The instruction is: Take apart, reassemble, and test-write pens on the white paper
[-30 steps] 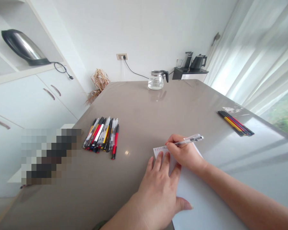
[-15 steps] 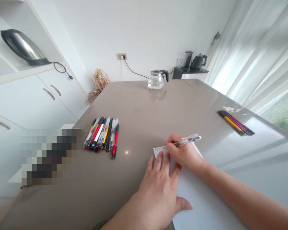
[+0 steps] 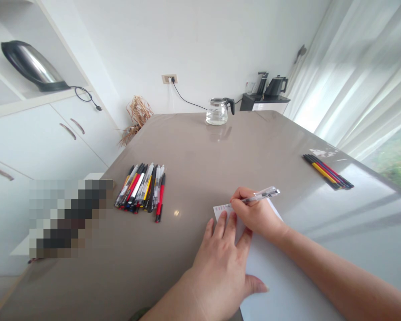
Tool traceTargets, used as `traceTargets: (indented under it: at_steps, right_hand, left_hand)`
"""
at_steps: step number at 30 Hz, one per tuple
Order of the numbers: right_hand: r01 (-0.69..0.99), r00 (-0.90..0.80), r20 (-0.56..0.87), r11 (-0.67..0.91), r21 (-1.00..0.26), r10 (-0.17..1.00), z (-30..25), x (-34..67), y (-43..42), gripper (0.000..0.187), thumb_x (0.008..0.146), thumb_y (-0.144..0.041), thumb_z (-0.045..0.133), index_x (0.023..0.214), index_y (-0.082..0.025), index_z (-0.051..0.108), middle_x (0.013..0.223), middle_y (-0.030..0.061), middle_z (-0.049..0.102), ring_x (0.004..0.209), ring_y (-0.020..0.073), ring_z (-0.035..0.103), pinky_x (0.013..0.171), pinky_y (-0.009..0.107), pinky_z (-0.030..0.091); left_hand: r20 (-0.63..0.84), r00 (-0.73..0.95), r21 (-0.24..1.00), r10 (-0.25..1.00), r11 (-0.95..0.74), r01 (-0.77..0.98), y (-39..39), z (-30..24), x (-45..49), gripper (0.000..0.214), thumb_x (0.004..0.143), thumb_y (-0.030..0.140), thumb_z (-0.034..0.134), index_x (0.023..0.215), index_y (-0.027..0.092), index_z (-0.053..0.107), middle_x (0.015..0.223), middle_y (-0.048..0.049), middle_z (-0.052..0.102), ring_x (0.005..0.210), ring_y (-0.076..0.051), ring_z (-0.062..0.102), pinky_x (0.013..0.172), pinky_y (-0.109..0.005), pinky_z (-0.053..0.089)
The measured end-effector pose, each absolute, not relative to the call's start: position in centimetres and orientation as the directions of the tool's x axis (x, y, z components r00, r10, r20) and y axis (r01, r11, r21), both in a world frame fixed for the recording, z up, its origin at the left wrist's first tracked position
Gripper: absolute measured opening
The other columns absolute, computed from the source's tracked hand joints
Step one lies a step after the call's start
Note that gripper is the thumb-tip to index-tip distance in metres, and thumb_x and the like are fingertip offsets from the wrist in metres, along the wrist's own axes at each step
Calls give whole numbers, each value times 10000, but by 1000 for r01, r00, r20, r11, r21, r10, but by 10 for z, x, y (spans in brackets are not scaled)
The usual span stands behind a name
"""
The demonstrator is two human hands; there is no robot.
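Note:
In my right hand [image 3: 259, 216] is a clear-barrelled pen [image 3: 263, 194], gripped in a writing hold and slanting up to the right. Its tip is hidden behind my fingers, close to the top edge of a white sheet of paper [image 3: 270, 285]. Small reddish and dark marks run along that top edge, too small to read. My left hand [image 3: 220, 256] lies flat on the sheet's left side with fingers spread, holding nothing. My right forearm crosses the sheet and covers part of it.
A pile of mixed pens [image 3: 140, 187] lies on the table [image 3: 187, 156] at left. Several pens [image 3: 327, 171] sit side by side at right. A glass teapot [image 3: 216, 112] stands at the far edge. A pixelated patch [image 3: 73, 218] hides something at the left edge.
My right hand and the pen have shifted very slightly right along the top line, and a little more dark marking shows beside the fingers. My left hand stays in place.

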State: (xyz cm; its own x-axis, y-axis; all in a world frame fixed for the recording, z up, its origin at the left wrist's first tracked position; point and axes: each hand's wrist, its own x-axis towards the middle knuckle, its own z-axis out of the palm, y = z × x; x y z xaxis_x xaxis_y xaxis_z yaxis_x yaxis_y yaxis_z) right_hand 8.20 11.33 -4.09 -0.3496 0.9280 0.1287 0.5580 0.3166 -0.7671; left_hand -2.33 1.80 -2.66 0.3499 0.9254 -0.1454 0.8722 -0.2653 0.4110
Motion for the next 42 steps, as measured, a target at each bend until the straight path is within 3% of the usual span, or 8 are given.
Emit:
traceTargets:
  at_steps: [42]
  right_hand:
    - [541, -371, 146, 342, -768, 917, -41, 82, 112, 152, 662, -167, 388, 537, -180, 473, 517, -30, 491, 505, 94, 428, 461, 196, 342]
  left_hand:
    - [-145, 345, 421, 927, -258, 869, 18, -27, -23, 891, 585, 562, 581, 1307, 251, 163, 1394, -100, 121, 1251, -323, 65, 983, -521, 123]
